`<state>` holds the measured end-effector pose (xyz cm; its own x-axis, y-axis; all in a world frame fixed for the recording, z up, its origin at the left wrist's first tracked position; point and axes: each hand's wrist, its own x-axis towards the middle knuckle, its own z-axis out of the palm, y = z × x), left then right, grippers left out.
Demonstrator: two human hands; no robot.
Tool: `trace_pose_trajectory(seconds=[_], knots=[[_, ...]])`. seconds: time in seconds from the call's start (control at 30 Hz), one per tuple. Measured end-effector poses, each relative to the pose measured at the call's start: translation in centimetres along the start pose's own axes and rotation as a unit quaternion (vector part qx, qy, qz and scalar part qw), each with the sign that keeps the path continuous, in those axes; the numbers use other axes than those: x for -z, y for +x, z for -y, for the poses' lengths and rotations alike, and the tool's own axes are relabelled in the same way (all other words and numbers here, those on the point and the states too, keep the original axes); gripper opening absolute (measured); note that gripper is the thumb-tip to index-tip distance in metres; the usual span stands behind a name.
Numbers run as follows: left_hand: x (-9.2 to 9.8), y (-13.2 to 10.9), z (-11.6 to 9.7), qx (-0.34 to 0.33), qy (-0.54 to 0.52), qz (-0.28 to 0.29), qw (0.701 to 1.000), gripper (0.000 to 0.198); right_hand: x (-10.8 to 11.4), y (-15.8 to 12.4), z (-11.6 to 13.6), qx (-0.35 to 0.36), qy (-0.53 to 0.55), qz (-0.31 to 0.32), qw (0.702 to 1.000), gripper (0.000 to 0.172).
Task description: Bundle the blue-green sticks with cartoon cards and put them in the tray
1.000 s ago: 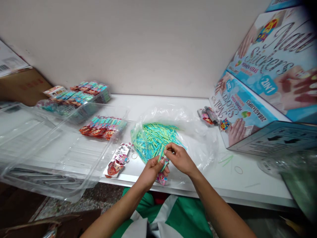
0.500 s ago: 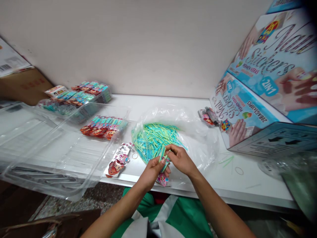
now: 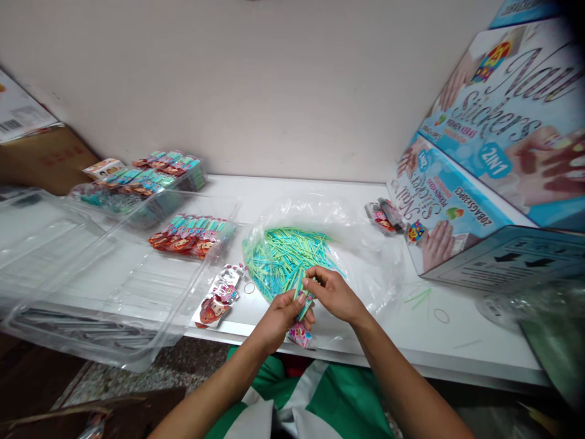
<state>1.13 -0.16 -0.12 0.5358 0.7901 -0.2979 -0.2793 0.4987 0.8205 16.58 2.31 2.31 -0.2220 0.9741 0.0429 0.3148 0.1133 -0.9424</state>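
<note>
My left hand (image 3: pixel 283 314) is closed round a small printed packet (image 3: pixel 299 335), whose pink lower end hangs below the fingers. A few thin green and blue sticks (image 3: pixel 300 285) stand up out of the grip. From the right, my right hand (image 3: pixel 333 292) pinches at these sticks near the packet's top; its fingertips partly hide the contact. Just behind both hands, a clear plastic bag (image 3: pixel 370 256) lies spread open with a heap of loose sticks (image 3: pixel 292 253) in it. Flat printed packets (image 3: pixel 219 296) lie left of my left hand, near the table edge.
A large clear tray (image 3: pixel 150 329) at left overhangs the front edge and holds a row of filled packets (image 3: pixel 194 235). More packets in a clear box (image 3: pixel 187 177) stand behind. Printed cartons (image 3: pixel 461 213) rise at right. Rubber bands (image 3: pixel 441 315) and stray sticks (image 3: pixel 418 297) lie on the table (image 3: pixel 388 329).
The packet in my left hand has tilted slightly, its pink end shifting a little left and showing more. Both hands stay in nearly the same place.
</note>
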Motion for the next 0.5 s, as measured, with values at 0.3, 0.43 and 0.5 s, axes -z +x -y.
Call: trace_pose_trajectory(seconds=[0.3,0.43,0.5], knots=[[0.13,-0.16,-0.3,0.01,-0.006,0.0,1.0,0.033,-0.06,-0.28,-0.2,-0.014,-0.018,0.006,1.0,0.005],[0.26,-0.24,-0.29,0.004,0.002,0.003,1.0,0.033,-0.49,-0.37,-0.09,-0.023,0.047,0.011,0.999,0.023],[0.39,-0.27,-0.3,0.006,0.006,0.005,1.0,0.033,-0.58,-0.33,0.03,-0.013,0.042,0.015,0.999,0.023]])
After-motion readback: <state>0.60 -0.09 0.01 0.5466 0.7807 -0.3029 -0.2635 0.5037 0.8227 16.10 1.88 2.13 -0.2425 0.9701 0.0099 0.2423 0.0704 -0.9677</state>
